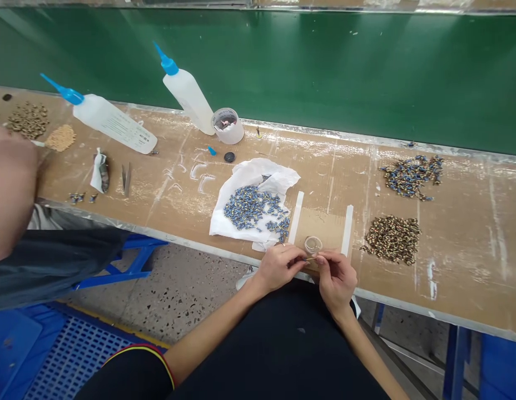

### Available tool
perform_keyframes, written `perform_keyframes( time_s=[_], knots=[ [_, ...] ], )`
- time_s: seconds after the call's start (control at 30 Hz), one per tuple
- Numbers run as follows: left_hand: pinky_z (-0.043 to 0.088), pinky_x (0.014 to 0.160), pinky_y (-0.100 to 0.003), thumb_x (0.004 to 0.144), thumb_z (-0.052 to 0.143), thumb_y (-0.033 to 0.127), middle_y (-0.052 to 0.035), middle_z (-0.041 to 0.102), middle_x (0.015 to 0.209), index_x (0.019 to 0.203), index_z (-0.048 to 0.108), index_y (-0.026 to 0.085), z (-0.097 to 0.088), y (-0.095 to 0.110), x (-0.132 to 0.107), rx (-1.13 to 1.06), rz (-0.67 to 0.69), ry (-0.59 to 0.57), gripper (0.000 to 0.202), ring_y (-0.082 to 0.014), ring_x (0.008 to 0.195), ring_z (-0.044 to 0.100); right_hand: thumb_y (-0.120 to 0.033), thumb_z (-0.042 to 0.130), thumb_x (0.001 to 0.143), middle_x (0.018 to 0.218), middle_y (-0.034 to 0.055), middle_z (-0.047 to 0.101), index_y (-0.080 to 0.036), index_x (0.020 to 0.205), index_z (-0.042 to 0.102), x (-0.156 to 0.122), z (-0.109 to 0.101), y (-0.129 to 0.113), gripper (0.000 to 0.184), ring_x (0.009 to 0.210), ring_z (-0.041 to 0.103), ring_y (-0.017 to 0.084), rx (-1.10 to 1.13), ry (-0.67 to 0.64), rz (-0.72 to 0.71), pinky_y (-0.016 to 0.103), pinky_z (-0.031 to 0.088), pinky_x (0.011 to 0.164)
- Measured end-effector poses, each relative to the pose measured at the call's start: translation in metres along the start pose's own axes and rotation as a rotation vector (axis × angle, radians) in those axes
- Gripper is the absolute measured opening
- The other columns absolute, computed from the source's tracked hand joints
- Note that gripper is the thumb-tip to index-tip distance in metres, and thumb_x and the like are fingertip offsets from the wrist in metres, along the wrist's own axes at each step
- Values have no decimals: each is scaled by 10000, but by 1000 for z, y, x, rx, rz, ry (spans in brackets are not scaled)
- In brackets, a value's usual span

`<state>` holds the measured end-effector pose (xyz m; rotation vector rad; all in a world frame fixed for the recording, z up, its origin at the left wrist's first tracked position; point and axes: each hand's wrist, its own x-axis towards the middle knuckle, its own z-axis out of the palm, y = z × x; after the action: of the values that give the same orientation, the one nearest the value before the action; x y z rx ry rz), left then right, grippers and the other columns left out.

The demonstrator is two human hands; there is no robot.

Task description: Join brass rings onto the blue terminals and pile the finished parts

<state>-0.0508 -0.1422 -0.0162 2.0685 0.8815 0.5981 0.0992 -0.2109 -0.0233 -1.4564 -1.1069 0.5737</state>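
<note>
Right now, near edge of bench first:

Hands: left hand (278,268) and right hand (335,278) meeting at bench edge, fingertips pinching together on a thin yellowish stick (311,258).
Grip: both closed in a pinch; left gripping stick's left end, right gripping its right end. Any tiny part on it too small to tell.
Axis: stick lying roughly left-right between the two hands, level w/ bench edge; neither hand nearer, both touching.
Small cup (313,244): clear, round, sitting just beyond the fingertips, betw. two white tape strips (347,229).
Blue parts (253,208): heaped on white paper (258,183), just beyond and left of left hand, so left is the nearer one.
Brown parts (392,239): pile right of cup, nearer right hand.
Further: blue-and-brown mixed pile (411,176) far right; two squeeze bottles (190,94) w/ blue nozzles and a white tub (228,125) by the green belt (325,72).
Co-worker: another person's arm (10,189) resting at far left.
</note>
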Motion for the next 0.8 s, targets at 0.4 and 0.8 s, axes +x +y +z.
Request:
perform_keyframes(
  time_s=[0.4,0.8],
  knots=[
    [481,691,-254,918,588,273,-47,707,790,864,690,168,-3,-2,-3,-117,-35,9,156,-144,705,627,-132,631,866,819,23,699,-235,895,656,10,-2,-15,110,773,670,189,-75,-162,-73,341,538,721],
    [424,613,-223,895,630,260,-34,670,754,879,693,150,-15,-5,-2,-238,-66,-2,128,-108,616,536,-214,595,903,978,70,644,-224,912,685,28,-4,2,91,962,619,228,-197,-18,-59,427,503,863]
  ],
)
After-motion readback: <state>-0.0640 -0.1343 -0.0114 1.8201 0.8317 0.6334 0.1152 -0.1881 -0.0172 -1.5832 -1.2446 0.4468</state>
